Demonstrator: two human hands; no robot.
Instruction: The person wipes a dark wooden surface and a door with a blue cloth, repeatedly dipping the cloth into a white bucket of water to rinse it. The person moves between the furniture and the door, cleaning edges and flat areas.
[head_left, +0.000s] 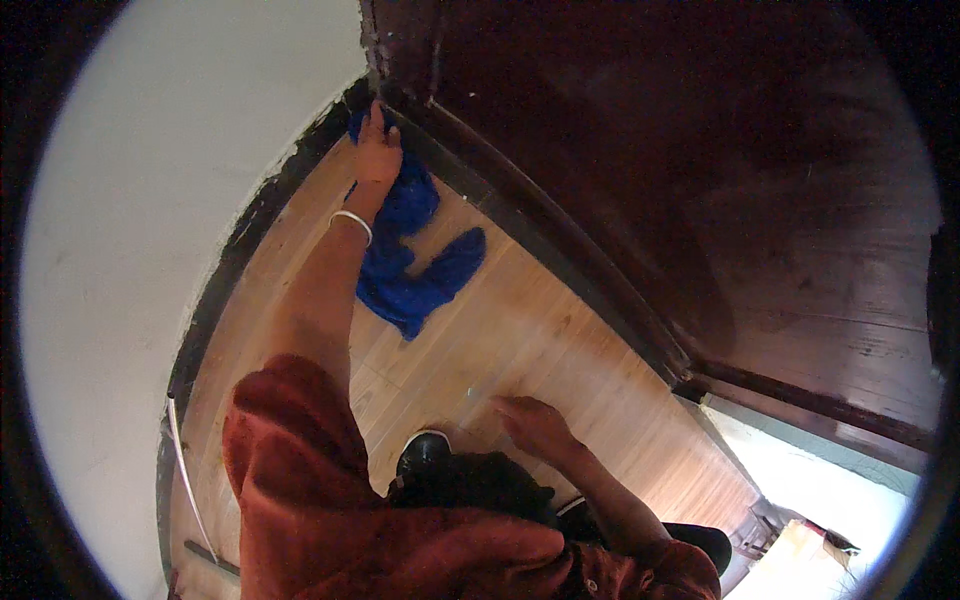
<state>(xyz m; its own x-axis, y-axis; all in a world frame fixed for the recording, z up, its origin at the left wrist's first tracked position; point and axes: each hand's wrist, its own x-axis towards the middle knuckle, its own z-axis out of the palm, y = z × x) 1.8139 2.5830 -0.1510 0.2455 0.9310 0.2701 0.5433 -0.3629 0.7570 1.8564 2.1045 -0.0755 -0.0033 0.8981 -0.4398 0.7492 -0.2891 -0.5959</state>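
Observation:
At the far corner of the floor, my left hand (379, 154) presses on a bunched part of a blue cloth (416, 296), its index finger stretched toward the corner. The rest of the cloth trails back in folds across the wood-look floor (480, 345), partly under my forearm. A pale bangle (352, 219) circles my left wrist. My right hand (536, 431) hovers in front of my dark-clothed leg, apart from the cloth. Nothing shows in it, though its fingers are bent and partly blurred.
A white wall (150, 225) with a dark baseboard (247, 217) curves along the left. Dark reddish-brown panelling (637, 150) rises on the right. A thin rod on a dark bar (210, 556) leans at lower left. A cardboard box (795, 559) stands at lower right, near bright light.

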